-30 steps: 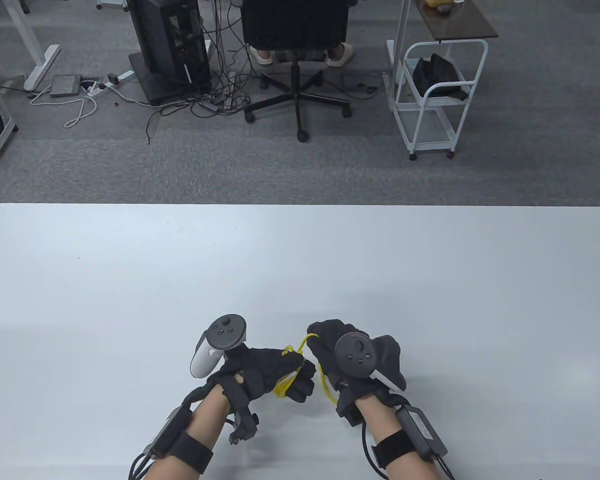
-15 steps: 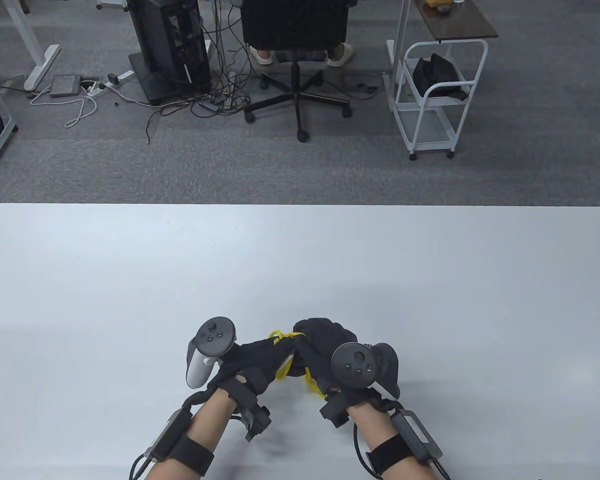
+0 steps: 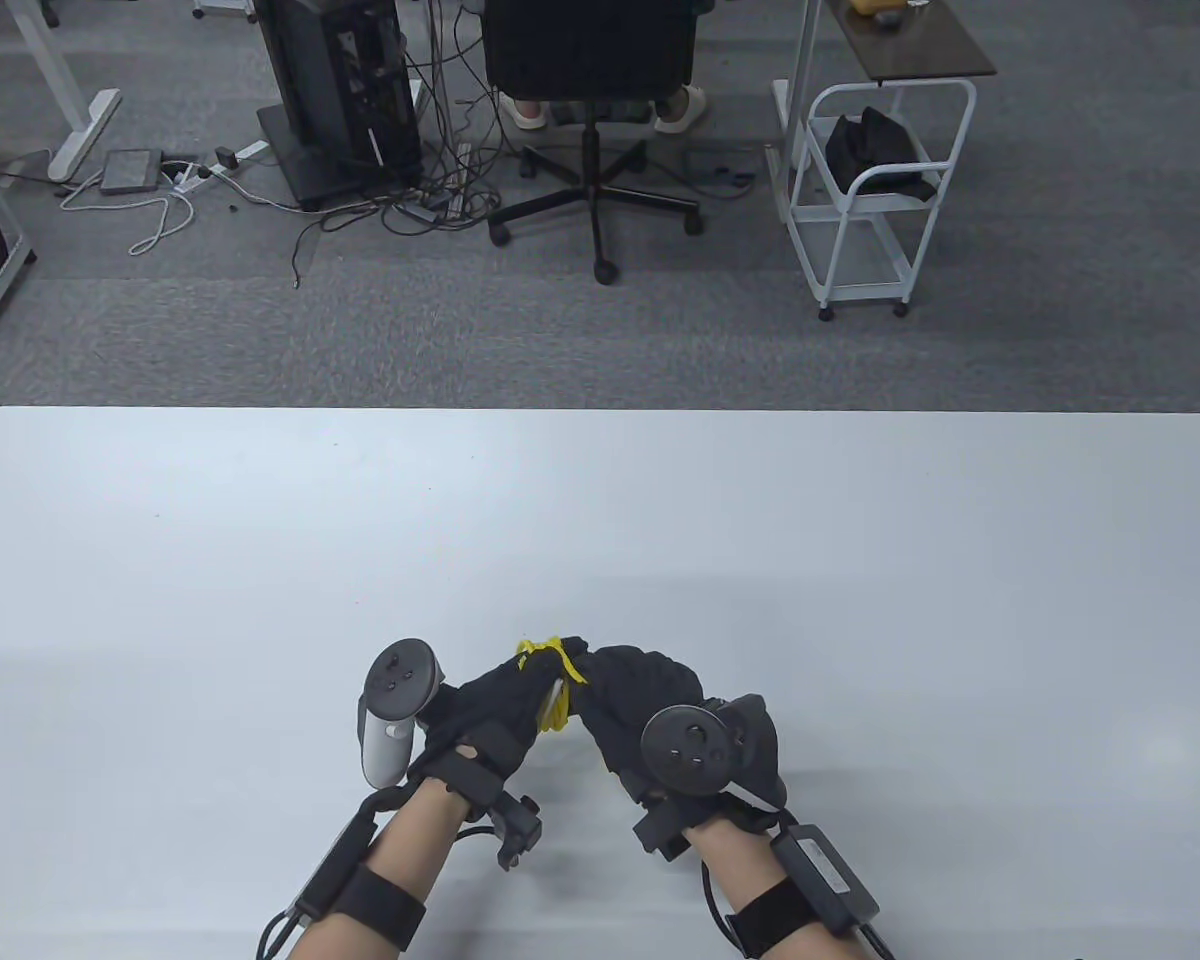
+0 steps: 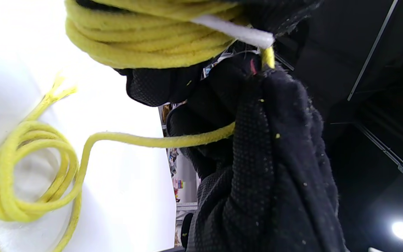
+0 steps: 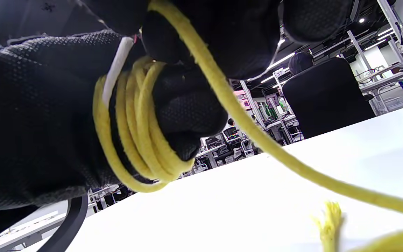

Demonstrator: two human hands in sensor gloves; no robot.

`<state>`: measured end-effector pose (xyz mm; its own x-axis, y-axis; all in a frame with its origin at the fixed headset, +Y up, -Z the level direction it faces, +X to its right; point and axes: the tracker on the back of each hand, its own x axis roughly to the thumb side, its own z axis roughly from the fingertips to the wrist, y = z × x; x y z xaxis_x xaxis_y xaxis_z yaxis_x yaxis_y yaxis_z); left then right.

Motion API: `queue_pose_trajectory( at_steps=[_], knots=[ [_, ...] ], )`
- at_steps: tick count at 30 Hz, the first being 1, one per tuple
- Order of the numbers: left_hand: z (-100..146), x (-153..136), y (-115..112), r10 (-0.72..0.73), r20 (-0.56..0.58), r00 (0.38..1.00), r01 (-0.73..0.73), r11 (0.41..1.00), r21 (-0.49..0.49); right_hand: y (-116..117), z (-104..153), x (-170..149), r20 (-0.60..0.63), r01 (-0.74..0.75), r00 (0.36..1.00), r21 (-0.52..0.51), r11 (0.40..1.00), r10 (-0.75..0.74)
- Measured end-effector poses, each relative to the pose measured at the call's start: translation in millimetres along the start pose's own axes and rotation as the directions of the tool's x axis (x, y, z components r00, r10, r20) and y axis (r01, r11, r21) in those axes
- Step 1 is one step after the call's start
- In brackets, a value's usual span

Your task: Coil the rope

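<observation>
A thin yellow rope (image 3: 556, 680) is wound in several turns around the fingers of my left hand (image 3: 505, 700), near the table's front edge. The turns show close up in the left wrist view (image 4: 145, 42) and the right wrist view (image 5: 135, 140). My right hand (image 3: 630, 690) touches the left and pinches the running strand (image 5: 222, 94) between its fingertips. The loose rest of the rope (image 4: 23, 175) lies in loops on the table under the hands, with a frayed end (image 5: 329, 217). A white strip (image 4: 236, 32) lies across the wound turns.
The white table (image 3: 600, 520) stretches far and to both sides of the hands. Beyond its far edge stand an office chair (image 3: 590, 80), a computer tower (image 3: 340, 90) and a white cart (image 3: 870, 190) on the carpet.
Both hands have moved left and closer together. The left hand has turned so the wound rope now faces away. The strand between the hands has shortened.
</observation>
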<state>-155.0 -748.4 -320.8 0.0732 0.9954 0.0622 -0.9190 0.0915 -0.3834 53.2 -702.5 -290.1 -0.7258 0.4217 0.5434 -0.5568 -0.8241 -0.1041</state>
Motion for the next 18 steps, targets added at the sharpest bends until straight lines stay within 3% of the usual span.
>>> queue_pose_trajectory(
  at_steps=[9,14,18],
  knots=[
    [4,2,5,0.016,0.003,1.000,-0.017,0.995,0.098,11,0,11,0.053,-0.065,0.997,0.103,0.993,0.059],
    [5,5,9,-0.042,0.014,0.999,0.039,0.985,0.168,21,-1,14,0.092,-0.105,0.992,0.218,0.970,0.086],
    [6,8,13,-0.010,0.042,0.999,0.002,0.984,0.176,31,-2,14,0.104,-0.105,0.992,0.317,0.943,0.076]
  ],
)
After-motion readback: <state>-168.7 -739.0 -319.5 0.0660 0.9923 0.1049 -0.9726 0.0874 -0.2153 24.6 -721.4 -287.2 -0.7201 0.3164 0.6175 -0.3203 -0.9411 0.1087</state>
